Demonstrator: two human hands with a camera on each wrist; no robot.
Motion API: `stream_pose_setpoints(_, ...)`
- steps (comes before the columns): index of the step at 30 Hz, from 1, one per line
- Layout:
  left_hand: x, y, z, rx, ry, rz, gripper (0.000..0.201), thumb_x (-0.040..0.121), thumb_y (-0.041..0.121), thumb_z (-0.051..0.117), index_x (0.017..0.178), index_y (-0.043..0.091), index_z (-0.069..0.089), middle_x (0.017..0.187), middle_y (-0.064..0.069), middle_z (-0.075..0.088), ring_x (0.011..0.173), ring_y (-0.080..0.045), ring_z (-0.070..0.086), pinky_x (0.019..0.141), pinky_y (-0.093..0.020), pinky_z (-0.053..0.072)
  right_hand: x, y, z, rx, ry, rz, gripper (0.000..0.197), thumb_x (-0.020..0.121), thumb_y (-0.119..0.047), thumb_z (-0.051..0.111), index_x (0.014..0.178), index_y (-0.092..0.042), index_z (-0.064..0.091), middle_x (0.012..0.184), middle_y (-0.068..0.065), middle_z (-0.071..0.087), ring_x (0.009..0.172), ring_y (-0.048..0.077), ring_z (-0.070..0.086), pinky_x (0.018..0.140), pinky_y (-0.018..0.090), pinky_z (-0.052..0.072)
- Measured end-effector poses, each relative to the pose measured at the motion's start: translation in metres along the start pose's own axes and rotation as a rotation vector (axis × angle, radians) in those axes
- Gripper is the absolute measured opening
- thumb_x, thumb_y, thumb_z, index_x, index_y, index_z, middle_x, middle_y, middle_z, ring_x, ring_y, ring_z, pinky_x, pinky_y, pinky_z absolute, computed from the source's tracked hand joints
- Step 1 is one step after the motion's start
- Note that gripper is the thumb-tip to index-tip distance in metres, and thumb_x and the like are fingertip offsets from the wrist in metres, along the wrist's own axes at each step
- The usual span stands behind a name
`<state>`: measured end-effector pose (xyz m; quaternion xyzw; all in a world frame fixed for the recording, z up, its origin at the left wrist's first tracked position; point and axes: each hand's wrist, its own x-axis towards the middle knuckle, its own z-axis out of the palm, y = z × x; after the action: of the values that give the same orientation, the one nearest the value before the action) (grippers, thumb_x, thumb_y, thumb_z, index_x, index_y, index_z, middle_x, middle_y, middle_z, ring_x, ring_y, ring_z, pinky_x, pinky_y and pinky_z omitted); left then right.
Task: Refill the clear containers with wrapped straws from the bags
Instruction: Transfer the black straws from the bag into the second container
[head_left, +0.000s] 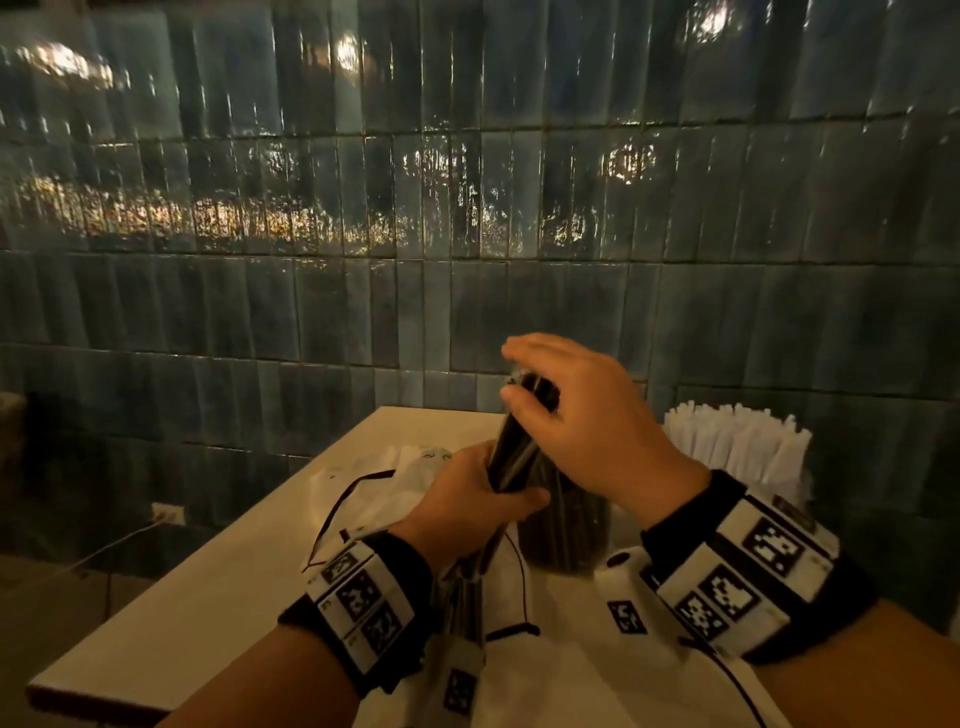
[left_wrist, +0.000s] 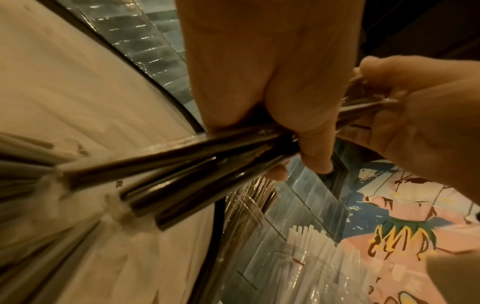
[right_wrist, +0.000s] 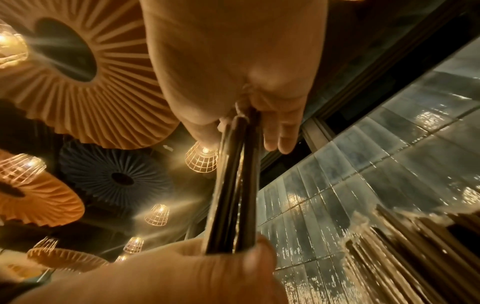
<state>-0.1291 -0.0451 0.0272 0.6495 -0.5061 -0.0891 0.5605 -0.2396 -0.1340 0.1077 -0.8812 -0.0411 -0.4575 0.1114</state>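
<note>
What I can't make out from here

My left hand (head_left: 470, 493) covers the middle of the dark straw bundle (head_left: 519, 441), and my right hand (head_left: 587, 415) hides its top end, so I can't count the straws. The clear container (head_left: 566, 535) behind them is half masked by both hands; its rim is not visible to me. The white straws (head_left: 737, 441) are partly behind my right wrist. The bag (head_left: 384, 483) runs under my left wrist, its print too small to read. In the left wrist view the near straw ends (left_wrist: 31, 164) smear into blur and run off the frame's edge.
</note>
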Motion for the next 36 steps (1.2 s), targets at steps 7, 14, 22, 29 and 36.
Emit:
stream_pose_setpoints(7, 0.024, 0.020, 0.013, 0.017, 0.110, 0.105, 0.023, 0.097, 0.003, 0.047, 0.090, 0.020, 0.060, 0.068, 0.017, 0.070, 0.067, 0.004, 0.066, 0.055, -0.008, 0.048, -0.002, 0.011, 0.020, 0.490, -0.102, 0.466, 0.050, 0.078, -0.025, 0.075, 0.117, -0.030, 0.045, 0.113, -0.009, 0.058, 0.109, 0.012, 0.056, 0.077, 0.016, 0.042)
stream_pose_setpoints(14, 0.051, 0.024, 0.031, 0.058, 0.274, 0.064, 0.015, 0.091, 0.003, 0.057, 0.102, 0.012, 0.061, 0.073, 0.018, 0.055, 0.062, 0.009, 0.055, 0.051, -0.001, 0.040, 0.009, 0.029, 0.023, 0.473, -0.046, 0.529, 0.024, 0.087, -0.018, 0.066, 0.109, -0.020, 0.058, 0.108, -0.001, 0.066, 0.101, 0.011, 0.058, 0.069, 0.012, 0.038)
stream_pose_setpoints(22, 0.057, -0.009, 0.021, 0.326, 0.095, -0.028, 0.078, 0.059, 0.036, 0.087, 0.122, 0.026, 0.043, 0.113, 0.014, 0.046, 0.100, -0.002, 0.049, 0.083, -0.017, 0.043, 0.044, 0.037, -0.016, 0.479, -0.041, 0.522, 0.018, 0.086, -0.013, 0.065, 0.098, -0.020, 0.054, 0.101, 0.013, 0.065, 0.095, 0.027, 0.064, 0.084, 0.047, 0.053)
stream_pose_setpoints(29, 0.069, -0.022, 0.019, 0.895, -0.288, -0.135, 0.110, 0.064, 0.046, 0.080, 0.149, 0.031, 0.013, 0.158, 0.003, 0.006, 0.146, -0.027, 0.004, 0.113, -0.057, 0.020, 0.067, 0.043, -0.023, 0.421, -0.025, 0.433, 0.028, 0.088, -0.007, 0.060, 0.112, -0.018, 0.049, 0.110, 0.015, 0.060, 0.101, 0.032, 0.061, 0.092, 0.052, 0.049)
stream_pose_setpoints(36, 0.069, -0.012, 0.021, 0.944, -0.292, -0.132, 0.092, 0.065, 0.035, 0.083, 0.140, 0.026, 0.030, 0.141, 0.002, 0.032, 0.129, -0.022, 0.036, 0.104, -0.048, 0.040, 0.067, 0.059, -0.010, 0.376, 0.028, 0.406, 0.027, 0.090, -0.008, 0.058, 0.111, -0.023, 0.048, 0.104, 0.006, 0.059, 0.101, 0.027, 0.061, 0.093, 0.049, 0.049)
